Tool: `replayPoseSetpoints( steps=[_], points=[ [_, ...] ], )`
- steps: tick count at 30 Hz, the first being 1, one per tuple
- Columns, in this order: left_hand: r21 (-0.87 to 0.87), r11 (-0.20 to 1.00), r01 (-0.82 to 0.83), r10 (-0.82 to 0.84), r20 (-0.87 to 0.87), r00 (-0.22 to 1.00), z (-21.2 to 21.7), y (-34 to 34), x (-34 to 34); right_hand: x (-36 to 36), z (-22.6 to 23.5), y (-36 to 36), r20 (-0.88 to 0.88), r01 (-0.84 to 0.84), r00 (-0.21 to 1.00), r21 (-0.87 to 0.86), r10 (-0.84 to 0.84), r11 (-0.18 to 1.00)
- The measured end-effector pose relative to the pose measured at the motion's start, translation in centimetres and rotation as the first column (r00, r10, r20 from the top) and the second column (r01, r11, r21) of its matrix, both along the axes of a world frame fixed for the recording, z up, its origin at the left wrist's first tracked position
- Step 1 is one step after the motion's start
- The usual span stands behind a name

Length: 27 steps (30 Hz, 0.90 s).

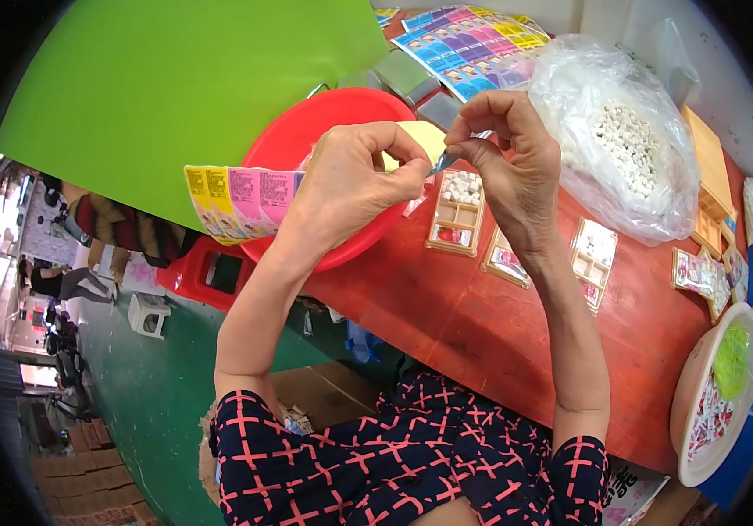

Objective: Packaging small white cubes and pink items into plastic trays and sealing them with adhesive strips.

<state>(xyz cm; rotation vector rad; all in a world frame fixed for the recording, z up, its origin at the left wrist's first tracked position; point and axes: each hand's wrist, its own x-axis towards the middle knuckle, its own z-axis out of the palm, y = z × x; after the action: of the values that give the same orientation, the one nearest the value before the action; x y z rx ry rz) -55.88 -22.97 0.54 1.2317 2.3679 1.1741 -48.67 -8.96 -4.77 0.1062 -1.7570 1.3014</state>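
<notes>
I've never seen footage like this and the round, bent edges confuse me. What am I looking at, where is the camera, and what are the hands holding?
This is one view from a wide fisheye camera worn on a person's head, looking down, which bends the edges. No machine: two bare hands. The left hand holds a strip of colourful stickers; the right hand pinches a small thin metal tool, possibly tweezers, against it. Below lie a red table, a red basin, small wooden compartment trays and a clear bag of white pieces.
</notes>
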Motion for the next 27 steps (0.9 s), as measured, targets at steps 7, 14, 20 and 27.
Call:
replayPoseSetpoints(
  steps=[7, 14, 20, 27],
  points=[
    [-0.005, 1.000, -0.006, 0.007, 0.046, 0.999, 0.1, -0.2, -0.4, -0.7, -0.6, 0.3, 0.002, -0.002, 1.000, -0.053, 0.003, 0.999],
    [0.126, 0.990, 0.068, -0.078, 0.080, 0.994, 0.5, -0.8, -1.4, -0.7, -0.4, 0.4, -0.292, 0.388, 0.919, 0.546, -0.265, 0.743],
    [0.109, 0.990, 0.086, -0.103, 0.163, 0.981, 0.5, -0.9, -1.9, -0.3, -1.4, 0.1, -0.499, 0.595, 0.802, 0.620, -0.329, 0.512],
    [0.129, 0.987, 0.097, -0.118, 0.168, 0.979, -0.1, -0.4, -2.1, -0.4, -1.0, 0.4, -0.630, 0.692, 0.718, 0.599, -0.298, 0.402]
  ],
)
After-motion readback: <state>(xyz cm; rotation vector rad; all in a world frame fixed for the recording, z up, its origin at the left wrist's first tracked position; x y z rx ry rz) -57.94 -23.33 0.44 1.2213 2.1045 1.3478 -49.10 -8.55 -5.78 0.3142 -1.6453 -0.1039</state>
